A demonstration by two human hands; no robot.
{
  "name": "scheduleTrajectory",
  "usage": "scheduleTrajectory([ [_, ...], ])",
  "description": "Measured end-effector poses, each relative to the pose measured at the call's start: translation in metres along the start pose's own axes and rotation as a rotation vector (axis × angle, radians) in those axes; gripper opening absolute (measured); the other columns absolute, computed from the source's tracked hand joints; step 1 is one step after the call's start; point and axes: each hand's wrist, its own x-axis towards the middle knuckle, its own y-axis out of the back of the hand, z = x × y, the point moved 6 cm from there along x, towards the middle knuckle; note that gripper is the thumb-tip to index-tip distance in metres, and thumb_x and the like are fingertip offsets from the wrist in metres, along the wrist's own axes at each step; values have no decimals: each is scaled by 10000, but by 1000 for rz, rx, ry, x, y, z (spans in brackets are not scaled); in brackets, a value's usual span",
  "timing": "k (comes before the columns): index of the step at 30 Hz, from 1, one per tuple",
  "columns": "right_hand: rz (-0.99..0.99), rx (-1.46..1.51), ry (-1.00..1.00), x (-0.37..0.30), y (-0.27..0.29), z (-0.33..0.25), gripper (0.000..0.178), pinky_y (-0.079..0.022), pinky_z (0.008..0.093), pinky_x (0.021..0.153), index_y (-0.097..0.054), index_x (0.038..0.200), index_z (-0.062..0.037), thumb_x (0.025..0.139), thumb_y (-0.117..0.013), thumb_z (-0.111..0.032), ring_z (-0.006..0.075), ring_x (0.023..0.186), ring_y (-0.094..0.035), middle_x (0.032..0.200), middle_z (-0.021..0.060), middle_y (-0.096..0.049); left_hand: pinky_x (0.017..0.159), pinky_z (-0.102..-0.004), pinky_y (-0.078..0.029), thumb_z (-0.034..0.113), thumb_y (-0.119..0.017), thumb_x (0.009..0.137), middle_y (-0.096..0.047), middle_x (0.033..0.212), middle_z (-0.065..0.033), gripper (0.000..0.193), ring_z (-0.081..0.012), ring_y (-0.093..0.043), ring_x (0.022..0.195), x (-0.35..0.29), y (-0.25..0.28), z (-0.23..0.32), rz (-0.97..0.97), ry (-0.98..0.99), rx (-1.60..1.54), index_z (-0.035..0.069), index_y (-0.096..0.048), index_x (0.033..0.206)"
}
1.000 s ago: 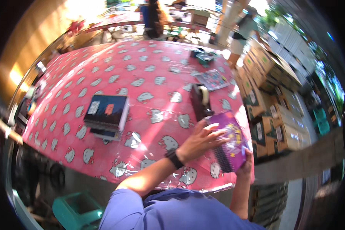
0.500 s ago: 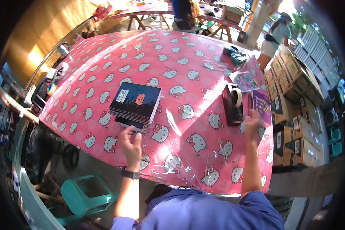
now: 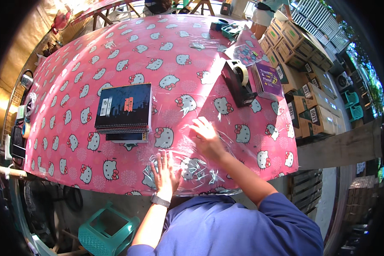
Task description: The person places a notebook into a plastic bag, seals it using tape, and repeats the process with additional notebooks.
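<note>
My left hand point(image 3: 166, 178), with a dark watch on its wrist, lies with fingers spread on crinkled clear plastic point(image 3: 200, 170) near the table's front edge. Farther in and to its right, my right hand point(image 3: 209, 140) reaches over the same shiny area, fingers apart and holding nothing I can see. Left of both hands sits a stack of dark spiral notebooks point(image 3: 123, 104), the lower one sticking out toward me. A black tape dispenser point(image 3: 239, 85) with a pale roll stands beyond my right hand. Beside it are purple books point(image 3: 269, 81) in a pile.
A pink cover with cartoon cats spreads over the table point(image 3: 111, 141). Toward the far right are a plastic pack point(image 3: 245, 54) and green trays point(image 3: 231, 30). Cardboard boxes point(image 3: 313, 102) are piled right of the table, near a standing person point(image 3: 264, 17). A green stool point(image 3: 104, 230) is at lower left.
My right hand has come left from beside the tape dispenser to the plastic. My left hand has left the notebooks' front edge and flattened nearer to me. The view has shifted too.
</note>
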Motion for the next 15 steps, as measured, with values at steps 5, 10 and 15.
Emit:
scheduleTrajectory([
  [5,-276,-476,-436,-91,33,109,639,-70,611,1068,-294,1425,-148,898,-456,-471,296,1400,-119,1500,106,-214,1105,-540,-69,557,-538,803,-77,1537,-91,848,-264,-64,1416,15,10,-1,-14,-53,-63,150,-192,1461],
  [10,-253,-468,-423,-90,43,119,685,-79,606,1068,-254,1439,-143,895,-420,-524,299,1405,-105,1515,101,-172,1087,-562,-134,468,-595,797,-152,1519,-118,801,-297,-148,1398,-2,18,-53,71,43,-17,181,-232,1450],
  [15,-242,-364,-336,-77,49,83,711,-144,562,1067,-333,1393,-112,827,-561,-476,309,1354,-222,1473,124,-261,1070,-566,-184,317,-616,803,-286,1469,-88,671,-303,-240,1365,-12,54,-49,340,141,-227,123,-351,1389],
])
